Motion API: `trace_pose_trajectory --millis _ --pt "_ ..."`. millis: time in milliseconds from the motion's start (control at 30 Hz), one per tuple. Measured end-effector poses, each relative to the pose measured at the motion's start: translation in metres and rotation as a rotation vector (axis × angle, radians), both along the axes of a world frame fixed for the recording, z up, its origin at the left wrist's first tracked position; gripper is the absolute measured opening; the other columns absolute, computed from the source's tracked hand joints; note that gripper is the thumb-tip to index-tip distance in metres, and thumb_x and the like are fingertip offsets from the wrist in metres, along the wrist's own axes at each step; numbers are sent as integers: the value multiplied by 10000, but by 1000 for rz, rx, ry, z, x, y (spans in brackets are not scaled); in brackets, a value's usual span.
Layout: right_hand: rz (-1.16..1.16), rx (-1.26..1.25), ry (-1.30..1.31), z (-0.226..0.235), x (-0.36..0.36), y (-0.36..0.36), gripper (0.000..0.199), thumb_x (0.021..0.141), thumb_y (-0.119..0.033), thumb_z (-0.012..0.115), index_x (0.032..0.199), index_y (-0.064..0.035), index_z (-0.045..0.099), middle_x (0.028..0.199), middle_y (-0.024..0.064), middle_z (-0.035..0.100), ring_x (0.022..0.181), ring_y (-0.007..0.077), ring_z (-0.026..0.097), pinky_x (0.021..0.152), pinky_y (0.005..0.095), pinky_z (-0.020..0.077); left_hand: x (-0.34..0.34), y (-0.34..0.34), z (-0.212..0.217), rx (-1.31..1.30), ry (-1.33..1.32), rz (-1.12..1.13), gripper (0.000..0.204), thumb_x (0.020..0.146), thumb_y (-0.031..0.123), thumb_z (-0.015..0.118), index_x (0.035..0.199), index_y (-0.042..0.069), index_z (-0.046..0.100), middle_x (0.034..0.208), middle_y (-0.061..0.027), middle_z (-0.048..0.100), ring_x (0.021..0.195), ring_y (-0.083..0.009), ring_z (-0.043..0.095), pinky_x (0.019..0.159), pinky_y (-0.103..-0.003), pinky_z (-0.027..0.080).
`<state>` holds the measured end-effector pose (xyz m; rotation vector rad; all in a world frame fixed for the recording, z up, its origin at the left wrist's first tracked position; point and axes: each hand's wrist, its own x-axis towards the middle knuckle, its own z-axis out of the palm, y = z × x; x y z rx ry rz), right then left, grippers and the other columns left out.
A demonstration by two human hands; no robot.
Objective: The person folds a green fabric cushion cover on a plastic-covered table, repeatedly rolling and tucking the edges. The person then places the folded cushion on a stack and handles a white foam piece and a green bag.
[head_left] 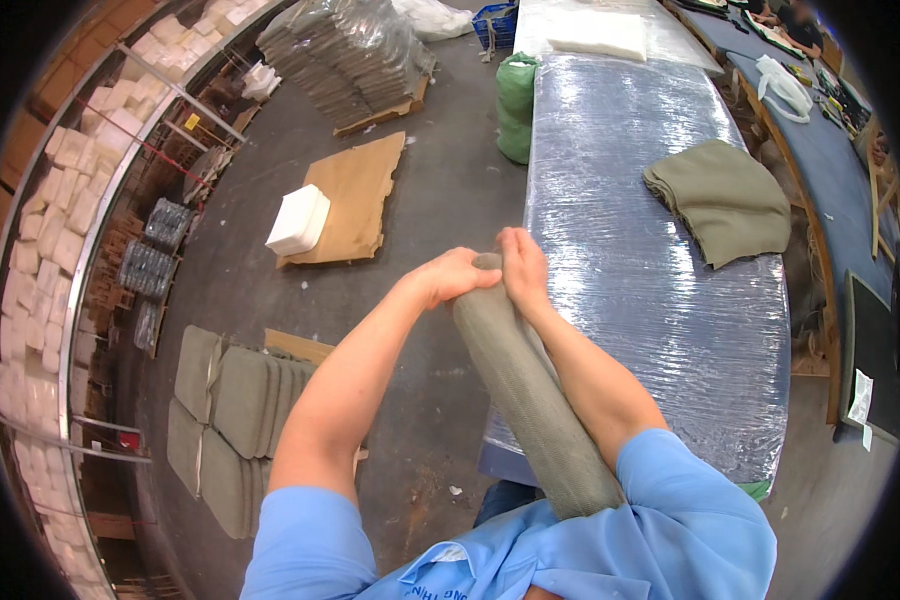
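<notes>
Grey-green roll (530, 390) braced chest to bench (630, 200) edge, so both hands can work its far end: left hand (450, 278) and right hand (523, 268) clenched around the tip. Folded cloth (725, 200) lies farther along the bench.

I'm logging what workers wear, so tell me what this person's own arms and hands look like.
Both arms are bare from the short sleeves down. The left hand and right hand wear no gloves, and no watch, ring or wristband shows. The shirt is light blue, with short sleeves and dark printed lettering at the chest.
</notes>
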<state>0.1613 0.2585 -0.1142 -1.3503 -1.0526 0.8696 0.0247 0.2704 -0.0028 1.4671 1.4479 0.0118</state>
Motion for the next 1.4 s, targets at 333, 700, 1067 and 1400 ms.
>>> trace_pose_trajectory --millis 333,700,1067,1400 --pt "811 -84 54 84 69 -145 884 1076 -546 413 1660 22 71 1704 297 135 1607 390 118 1292 443 148 14 -3 -7 -71 -253 196 495 961 318 717 1270 -51 596 1161 -190 684 999 -266 711 808 -429 603" --pt "670 -91 54 54 28 -82 944 1063 -616 369 1658 28 22 1719 280 99 1615 370 89 1295 441 136 13 -4 -7 -39 -198 345 473 923 305 708 1218 -44 587 1055 -148 673 878 -232 682 652 -398 546" --pt "433 -130 62 19 -26 -31 902 1063 -673 271 1684 -69 23 1704 259 207 1586 381 223 1278 433 207 -13 -22 -16 -27 -253 456 429 925 266 701 1197 -54 612 1030 -151 692 873 -226 700 655 -396 572" --pt "697 -477 113 -23 84 -91 720 1064 -601 477 1579 -97 464 1539 165 541 1412 295 518 1198 433 372 -90 -68 -55 82 -608 768 328 903 260 778 1061 -11 682 991 -122 706 866 -255 702 744 -411 573"
